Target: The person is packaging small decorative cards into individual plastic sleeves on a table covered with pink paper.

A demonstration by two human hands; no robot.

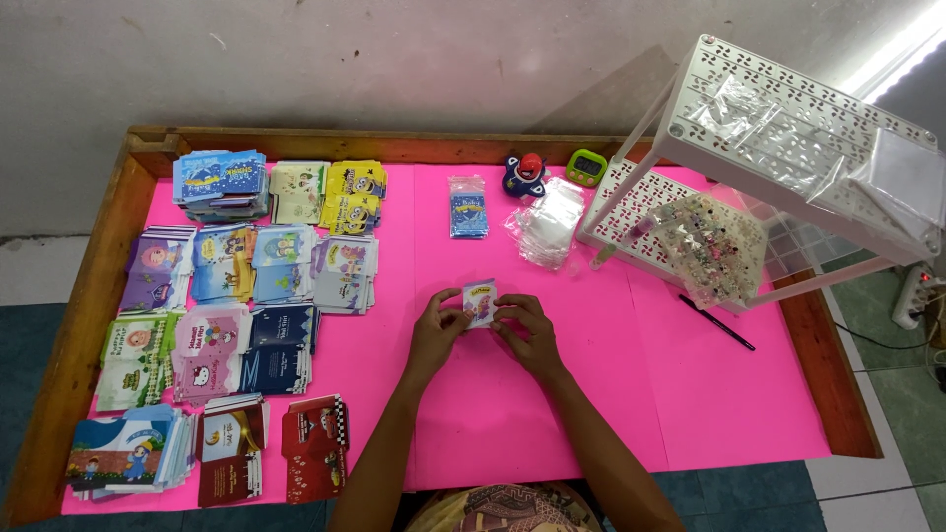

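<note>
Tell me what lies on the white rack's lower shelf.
On the white rack, the lower shelf holds a clear bag of small colourful items. The upper shelf covers its far right part, so anything there stays hidden.

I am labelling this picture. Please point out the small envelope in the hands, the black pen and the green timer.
small envelope (480, 299), head view, middle of its front.
black pen (716, 322), head view, middle of its shaft.
green timer (586, 166), head view, its screen face.

We cannot read the small card (480, 300), as fingertips cover its edges. The white rack (788, 148) is cut by the right edge, and the beads in its bag (709, 246) are too small.
</note>
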